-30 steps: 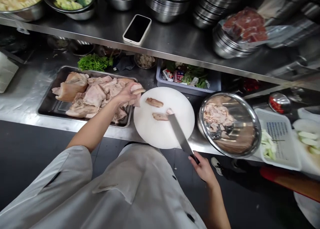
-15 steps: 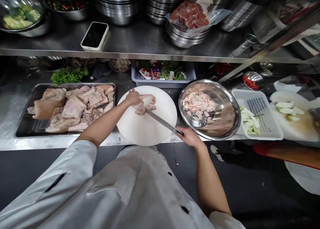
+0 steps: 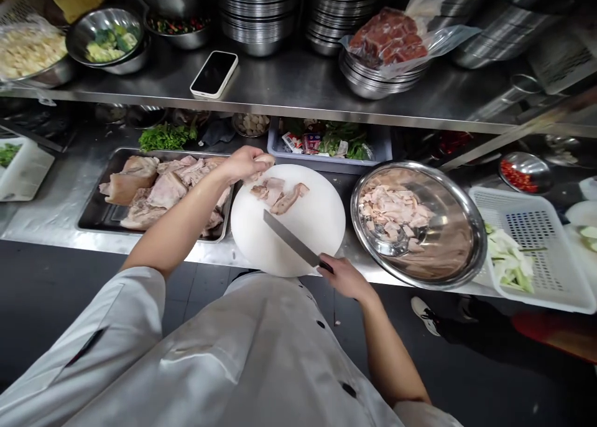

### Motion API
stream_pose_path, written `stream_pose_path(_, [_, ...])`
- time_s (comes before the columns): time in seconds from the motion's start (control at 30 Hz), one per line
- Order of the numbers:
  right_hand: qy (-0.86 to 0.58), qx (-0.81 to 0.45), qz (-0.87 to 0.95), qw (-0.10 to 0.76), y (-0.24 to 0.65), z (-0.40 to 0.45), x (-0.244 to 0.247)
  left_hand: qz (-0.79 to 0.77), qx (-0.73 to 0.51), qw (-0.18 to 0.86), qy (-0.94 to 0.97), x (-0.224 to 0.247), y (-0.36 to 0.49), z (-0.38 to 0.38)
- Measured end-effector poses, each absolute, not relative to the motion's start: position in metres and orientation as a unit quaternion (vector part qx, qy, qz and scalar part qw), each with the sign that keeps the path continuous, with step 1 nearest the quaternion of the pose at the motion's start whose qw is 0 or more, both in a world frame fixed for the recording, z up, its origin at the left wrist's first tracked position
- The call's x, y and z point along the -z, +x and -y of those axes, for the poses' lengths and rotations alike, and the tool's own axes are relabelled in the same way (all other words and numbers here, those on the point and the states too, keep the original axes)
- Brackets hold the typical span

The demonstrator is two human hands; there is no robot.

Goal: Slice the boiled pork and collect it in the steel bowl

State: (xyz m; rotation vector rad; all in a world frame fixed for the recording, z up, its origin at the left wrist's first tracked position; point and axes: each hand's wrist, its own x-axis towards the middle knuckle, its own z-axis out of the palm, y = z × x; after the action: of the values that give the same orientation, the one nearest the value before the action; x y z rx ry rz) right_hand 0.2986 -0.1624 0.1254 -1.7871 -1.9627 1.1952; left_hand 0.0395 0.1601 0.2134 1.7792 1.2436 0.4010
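In the head view my right hand point(image 3: 345, 278) is closed round the dark handle of a long knife point(image 3: 291, 239). The blade lies low over the near half of a round white cutting board point(image 3: 247, 247), apart from the meat. Several cut strips of pale meat point(image 3: 286, 200) rest on the board's far half. My left hand point(image 3: 245, 164) is at the board's far left edge, its fingers closed on a pale piece of meat, partly hidden by the hand. Left of the board, partly behind my left forearm, a dark metal tray point(image 3: 100, 219) holds large chunks of meat.
A steel bowl point(image 3: 476, 219) of small cut meat stands right of the board, beside a white basket point(image 3: 571, 262) of sliced vegetables. Behind are a grey-blue bin point(image 3: 336, 164) and green herbs point(image 3: 168, 137). A shelf point(image 3: 280, 82) overhead carries a phone point(image 3: 214, 74) and stacked bowls. Another person's shoe point(image 3: 424, 315) shows below.
My left hand has moved away from the meat on the board to its far left edge. The knife has drawn back from the meat, now lying in separate strips. The view has shifted left.
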Motion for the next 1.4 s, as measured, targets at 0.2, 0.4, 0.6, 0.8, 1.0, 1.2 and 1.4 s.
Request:
stream_pose_path(0.2, [-0.646,-0.432,0.610,0.157,0.289,0.079,-0.117,-0.450,-0.169,0.528,0.700,-0.253,0.060,-0.134])
stream_pose_path(0.4, [-0.640,-0.540,0.502,0.214,0.327,0.131,-0.118,-0.422,-0.164,0.657,0.603,-0.201,0.077,-0.082])
stream_pose_path(0.6, [-0.719,-0.587,0.328,0.174,0.347,0.292,-0.126,-0.532,-0.055,0.657,0.532,-0.106,0.041,-0.037])
stream_pose_path(0.8, [-0.818,-0.366,0.408,0.176,0.276,0.304,-0.151,-0.578,-0.021,0.405,0.708,-0.069,-0.007,-0.025])
stream_pose_path(1.0, [-0.783,-0.351,0.509,0.068,0.181,0.209,-0.153,-0.552,-0.002,0.334,0.764,-0.063,-0.011,-0.023])
stream_pose_path(1.2, [-0.760,-0.411,0.499,0.068,0.201,0.229,-0.163,-0.535,-0.046,0.291,0.792,-0.060,-0.028,-0.046])
stream_pose_path(1.4, [-0.789,-0.484,0.320,0.201,0.219,0.299,-0.153,-0.533,-0.110,0.143,0.826,-0.069,-0.028,-0.087])
